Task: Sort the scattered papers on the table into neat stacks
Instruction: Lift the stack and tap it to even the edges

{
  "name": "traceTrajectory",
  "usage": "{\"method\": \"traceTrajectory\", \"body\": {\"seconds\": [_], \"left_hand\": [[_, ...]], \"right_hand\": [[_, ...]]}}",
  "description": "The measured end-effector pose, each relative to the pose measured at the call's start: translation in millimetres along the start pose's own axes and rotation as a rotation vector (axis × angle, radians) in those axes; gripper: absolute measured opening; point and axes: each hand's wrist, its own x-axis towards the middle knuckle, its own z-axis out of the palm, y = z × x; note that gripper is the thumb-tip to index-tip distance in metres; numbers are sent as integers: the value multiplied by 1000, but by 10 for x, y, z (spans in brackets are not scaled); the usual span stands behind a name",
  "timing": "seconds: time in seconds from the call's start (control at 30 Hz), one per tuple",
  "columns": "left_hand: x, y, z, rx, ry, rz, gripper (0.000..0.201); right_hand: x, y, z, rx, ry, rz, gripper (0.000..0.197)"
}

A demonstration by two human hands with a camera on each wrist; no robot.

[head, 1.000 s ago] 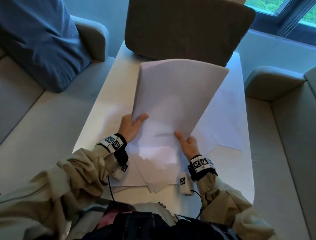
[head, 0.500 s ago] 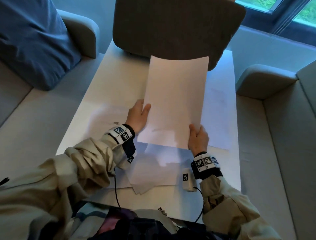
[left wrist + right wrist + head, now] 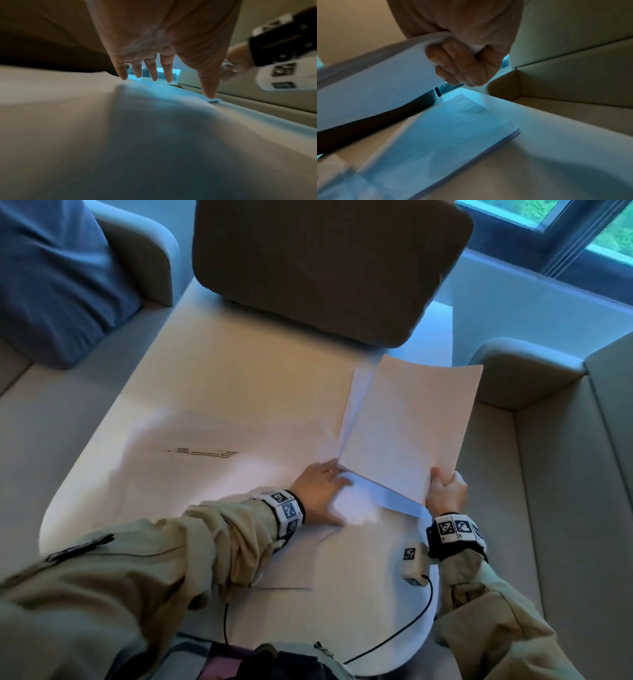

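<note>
Papers [image 3: 407, 426] gripped at corner by right hand [image 3: 447, 491], edges aligned.

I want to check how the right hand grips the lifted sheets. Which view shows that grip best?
The right wrist view: the right hand fills it, fingers curled under the lifted sheets' corner. The head view shows the hand from behind, the grip mostly hidden. The left wrist view catches it only blurred at the edge.

The left hand [image 3: 320, 494] lies flat, fingers [image 3: 169, 73] straight and spread, palm down. The right hand [image 3: 447, 491] is raised beside it, fingers [image 3: 453, 63] curled in a pinch. Both forearms reach forward, sleeved.
</note>
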Motion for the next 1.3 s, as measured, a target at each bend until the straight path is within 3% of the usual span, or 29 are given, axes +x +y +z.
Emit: {"method": "traceTrajectory", "body": {"seconds": [0.13, 0.3, 0.4, 0.47, 0.53, 0.63, 0.7, 0.83, 0.93, 1.17, 1.3], "left_hand": [[128, 230, 143, 149, -121, -40, 102], [188, 202, 61, -32, -56, -214, 73], [211, 61, -35, -86, -21, -370, 72], [230, -39, -101, -214, 84, -480, 77], [243, -105, -167, -254, 251, -497, 78], [340, -88, -193, -360, 440, -385, 50], [422, 8, -181, -446, 414, -364, 36], [535, 159, -81, -475, 222, -469, 35], [555, 184, -70, -507, 155, -525, 36], [572, 200, -87, -489, 65, -570, 42], [588, 218, -127, -502, 70, -594, 39]], "right_hand": [[131, 62, 7, 28, -24, 6, 34], [293, 148, -60, 39, -9, 18, 33], [340, 195, -87, 32, -14, 14, 31], [354, 210, -71, 15, -27, -3, 31], [360, 217, -20, 5, -47, -27, 31], [338, 200, 83, -17, -76, -46, 31], [307, 178, 157, -21, -98, -48, 33], [270, 180, 264, -45, -143, -52, 35], [270, 195, 292, -69, -162, -44, 35], [271, 172, 331, -194, -201, 4, 42], [261, 180, 275, -327, -150, 62, 47]]}}
